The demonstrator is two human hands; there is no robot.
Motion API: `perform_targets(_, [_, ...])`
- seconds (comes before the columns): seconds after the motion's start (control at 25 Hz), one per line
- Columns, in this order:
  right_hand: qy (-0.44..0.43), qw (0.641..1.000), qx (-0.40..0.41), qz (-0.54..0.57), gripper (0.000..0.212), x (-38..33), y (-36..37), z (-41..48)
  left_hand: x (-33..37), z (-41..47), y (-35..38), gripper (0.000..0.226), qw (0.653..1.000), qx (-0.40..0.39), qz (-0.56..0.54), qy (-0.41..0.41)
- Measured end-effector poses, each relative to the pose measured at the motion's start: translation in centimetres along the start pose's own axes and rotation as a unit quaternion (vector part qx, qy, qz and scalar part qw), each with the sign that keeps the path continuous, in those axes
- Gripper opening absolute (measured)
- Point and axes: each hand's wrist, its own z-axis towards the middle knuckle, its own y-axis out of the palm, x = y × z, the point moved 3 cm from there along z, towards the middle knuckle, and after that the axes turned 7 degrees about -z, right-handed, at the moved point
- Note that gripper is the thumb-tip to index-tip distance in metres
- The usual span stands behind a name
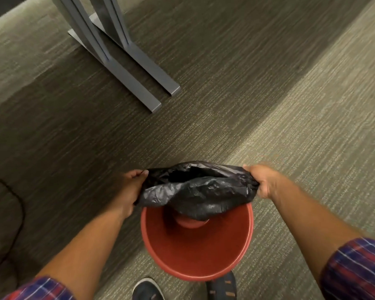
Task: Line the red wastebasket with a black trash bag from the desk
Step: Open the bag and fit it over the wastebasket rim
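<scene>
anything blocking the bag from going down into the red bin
Nothing visible does. The crumpled black plastic trash bag, held by the left hand and right hand, hangs over the far rim of the round red plastic wastebasket, whose visible interior looks empty.

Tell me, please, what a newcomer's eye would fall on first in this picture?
The red wastebasket at bottom centre stands out most, bright against the grey-green carpet. Just above its far rim, the left hand and the right hand stretch open a crumpled black trash bag, whose lower part dips into the basket. Grey metal desk legs stand at upper left.
</scene>
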Motion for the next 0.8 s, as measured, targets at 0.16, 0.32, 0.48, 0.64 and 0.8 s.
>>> perform_targets(0.16, [-0.001,1.000,0.017,-0.023,0.028,3.4,-1.4,-0.3,-1.2,-0.7,-1.7,0.021,0.993,-0.001,0.119,0.024])
perform_targets(0.32, [-0.046,0.993,-0.070,0.081,0.051,7.4,-2.3,-1.4,-1.8,-3.6,-3.5,0.014,0.998,-0.044,0.044,-0.009])
perform_targets(0.48, [-0.092,0.983,-0.079,0.136,0.060,9.4,-3.4,-2.2,-2.9,-6.4,-4.8,0.039,0.995,-0.074,-0.032,-0.054])
perform_targets(0.64, [-0.065,0.993,-0.076,0.057,0.060,9.9,-4.9,-3.5,-4.1,-8.5,-6.2,0.031,0.992,-0.073,0.039,-0.093])
perform_targets(0.8, [-0.029,0.998,-0.040,-0.042,0.051,11.7,-6.5,-4.6,-5.6,-10.2,-7.1,0.018,0.991,-0.053,0.072,-0.104])
